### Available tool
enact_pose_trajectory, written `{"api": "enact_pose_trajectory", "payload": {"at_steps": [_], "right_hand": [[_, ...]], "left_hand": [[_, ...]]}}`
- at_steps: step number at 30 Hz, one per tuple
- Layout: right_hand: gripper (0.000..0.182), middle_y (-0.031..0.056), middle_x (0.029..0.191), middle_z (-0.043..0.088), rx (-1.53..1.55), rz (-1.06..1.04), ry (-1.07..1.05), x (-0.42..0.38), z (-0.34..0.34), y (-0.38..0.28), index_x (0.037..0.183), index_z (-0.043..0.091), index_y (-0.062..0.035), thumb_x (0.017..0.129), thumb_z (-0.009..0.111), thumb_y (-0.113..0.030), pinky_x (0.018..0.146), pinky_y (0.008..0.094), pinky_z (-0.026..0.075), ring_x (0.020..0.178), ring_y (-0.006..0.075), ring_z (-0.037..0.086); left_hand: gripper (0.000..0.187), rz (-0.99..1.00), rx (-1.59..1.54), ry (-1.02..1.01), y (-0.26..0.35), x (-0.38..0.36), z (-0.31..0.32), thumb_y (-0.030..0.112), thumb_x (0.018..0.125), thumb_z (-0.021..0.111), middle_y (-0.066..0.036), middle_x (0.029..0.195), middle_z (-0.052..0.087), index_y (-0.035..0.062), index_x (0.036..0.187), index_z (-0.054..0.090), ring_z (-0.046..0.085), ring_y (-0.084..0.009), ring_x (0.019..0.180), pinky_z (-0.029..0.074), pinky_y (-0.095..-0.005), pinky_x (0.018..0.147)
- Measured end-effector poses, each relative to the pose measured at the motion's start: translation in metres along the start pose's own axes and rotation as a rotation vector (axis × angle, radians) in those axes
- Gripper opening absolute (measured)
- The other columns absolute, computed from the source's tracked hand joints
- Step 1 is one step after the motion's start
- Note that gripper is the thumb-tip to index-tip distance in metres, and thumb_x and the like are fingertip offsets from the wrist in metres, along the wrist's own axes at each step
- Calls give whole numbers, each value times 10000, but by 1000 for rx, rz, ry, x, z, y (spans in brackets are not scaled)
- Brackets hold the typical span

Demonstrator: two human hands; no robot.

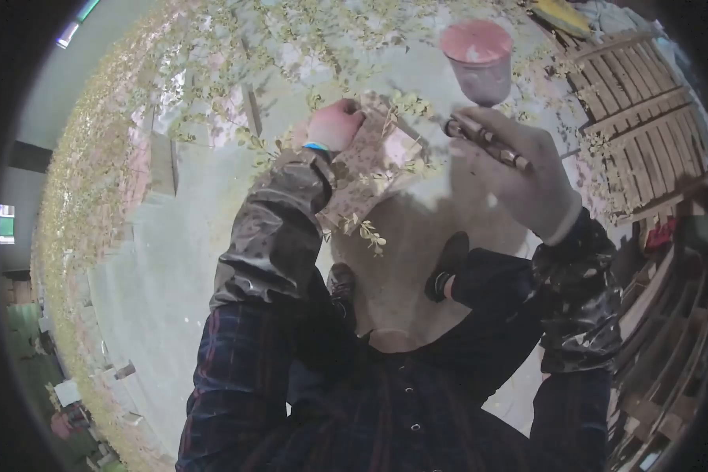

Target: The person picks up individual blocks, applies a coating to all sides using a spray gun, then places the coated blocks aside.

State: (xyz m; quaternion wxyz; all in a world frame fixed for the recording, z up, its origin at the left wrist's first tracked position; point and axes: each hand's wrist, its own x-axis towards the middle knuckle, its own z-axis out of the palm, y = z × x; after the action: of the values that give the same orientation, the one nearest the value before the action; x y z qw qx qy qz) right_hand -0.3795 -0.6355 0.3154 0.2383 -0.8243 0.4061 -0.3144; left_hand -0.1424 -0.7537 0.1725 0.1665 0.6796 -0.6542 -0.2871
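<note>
The person's left hand is resting at the upper left edge of a speckled flat panel, its fingers bending inward; the fingertips are being hidden, so whether they are grasping the panel or a stem cannot be told. A blue band is showing at that wrist. The right hand is grasping a short hand tool with its fingers closing around the brown handle; the exact type cannot be determined. This tool is standing clear of the panel, to its right.

The panel is lying tilted above the floor, in front of the person, between the two hands. A leafy sprig is hanging at its lower edge. A bucket with a pink top is standing beyond the right hand. A slatted wooden frame is lying farther right. Cut leafy stems are covering much of the far floor.
</note>
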Motion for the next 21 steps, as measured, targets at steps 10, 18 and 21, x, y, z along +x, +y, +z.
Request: {"api": "enact_pose_trajectory", "payload": {"at_steps": [10,18,21], "right_hand": [[272,127,1054,649,256,566,8,19,-18,-7,1143,601,-14,889,593,-112,650,218,511,831,140,609],[224,187,1294,431,198,535,-153,60,-25,1,900,540,34,914,546,-189,870,294,441,1150,214,463],[339,175,1327,452,225,592,-154,62,-16,11,1198,485,37,925,525,-160,1005,314,398,1224,234,445]], "left_hand": [[480,-45,-22,-54,83,-17,5,446,825,333,-99,713,613,81,773,639,593,-258,689,490,-353,599],[501,187,-72,-252,96,-28,47,358,844,425,-164,881,606,57,1245,401,605,-322,784,499,-421,647],[533,269,-13,-236,94,-25,62,385,841,480,-191,986,598,86,1267,369,604,-348,871,494,-443,693]]}}
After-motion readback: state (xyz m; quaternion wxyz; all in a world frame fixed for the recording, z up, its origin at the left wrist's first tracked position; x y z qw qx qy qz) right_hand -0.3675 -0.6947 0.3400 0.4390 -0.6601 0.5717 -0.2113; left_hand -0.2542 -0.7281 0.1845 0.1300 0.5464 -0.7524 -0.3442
